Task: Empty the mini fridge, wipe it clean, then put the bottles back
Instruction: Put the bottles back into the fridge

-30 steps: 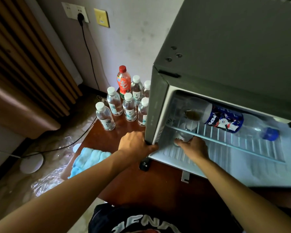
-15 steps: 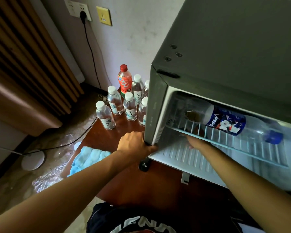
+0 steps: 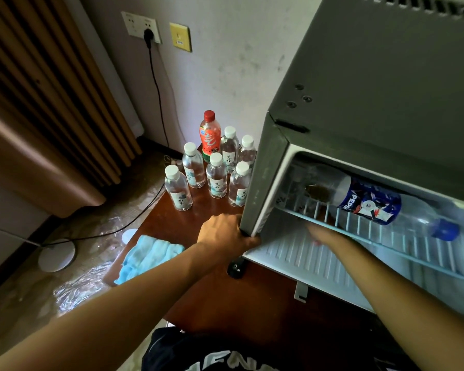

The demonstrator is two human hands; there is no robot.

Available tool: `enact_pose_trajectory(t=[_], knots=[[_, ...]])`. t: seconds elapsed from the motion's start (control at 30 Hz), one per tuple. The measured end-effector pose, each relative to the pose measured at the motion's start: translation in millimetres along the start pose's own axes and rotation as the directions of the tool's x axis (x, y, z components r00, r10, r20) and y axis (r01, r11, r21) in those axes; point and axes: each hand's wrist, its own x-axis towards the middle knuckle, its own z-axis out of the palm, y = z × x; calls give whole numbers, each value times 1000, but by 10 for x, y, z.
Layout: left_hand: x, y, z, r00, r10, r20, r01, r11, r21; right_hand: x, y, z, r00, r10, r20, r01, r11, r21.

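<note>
The grey mini fridge [image 3: 373, 89] stands open on a dark wooden table [image 3: 220, 298]. A large Pepsi bottle [image 3: 370, 200] lies on its side on the white wire shelf [image 3: 402, 249]. My left hand [image 3: 223, 234] grips the fridge's front left edge. My right hand [image 3: 316, 232] reaches into the lower compartment, under the shelf, and its fingers are hidden behind the wires. Several small clear water bottles [image 3: 217, 179] and a red-capped drink bottle [image 3: 210, 135] stand upright on the table left of the fridge. A light blue cloth [image 3: 148, 255] lies on the table's left edge.
A black power cable [image 3: 156, 84] runs from the wall socket down across the floor. A ribbed wooden panel [image 3: 46, 89] stands at the left. On the floor lie a white disc [image 3: 56, 254] and shiny plastic sheeting [image 3: 81, 287]. A small black object [image 3: 236, 267] sits under the fridge corner.
My right hand, which was at the front of the lower compartment on a small bottle, has pushed deeper under the wire shelf. My left hand has stayed on the fridge edge.
</note>
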Motion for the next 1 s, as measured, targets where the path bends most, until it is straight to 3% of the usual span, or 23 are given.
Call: enact_pose_trajectory(t=[0.13, 0.33, 0.47, 0.6, 0.83, 1.0], knots=[[-11, -5, 44, 1000, 2, -25, -2, 1000, 4, -112, 167, 93, 993, -57, -107, 48, 996, -79], [-64, -8, 4, 999, 45, 27, -46, 998, 36, -456, 305, 394, 993, -121, -5, 120, 989, -81], [-208, -128, 22, 993, 56, 100, -55, 998, -12, -705, 278, 643, 990, -135, 26, 135, 991, 18], [-386, -369, 43, 992, 34, 122, -29, 999, -40, -912, 89, 844, 986, -161, 39, 159, 985, 68], [-470, -901, -125, 995, -38, 96, 48, 993, -104, -1311, -422, 1335, 934, -284, 215, 274, 959, 75], [-423, -1319, -316, 995, -79, 64, 88, 985, -148, -1421, -1042, 1484, 899, -407, 164, 408, 913, 27]])
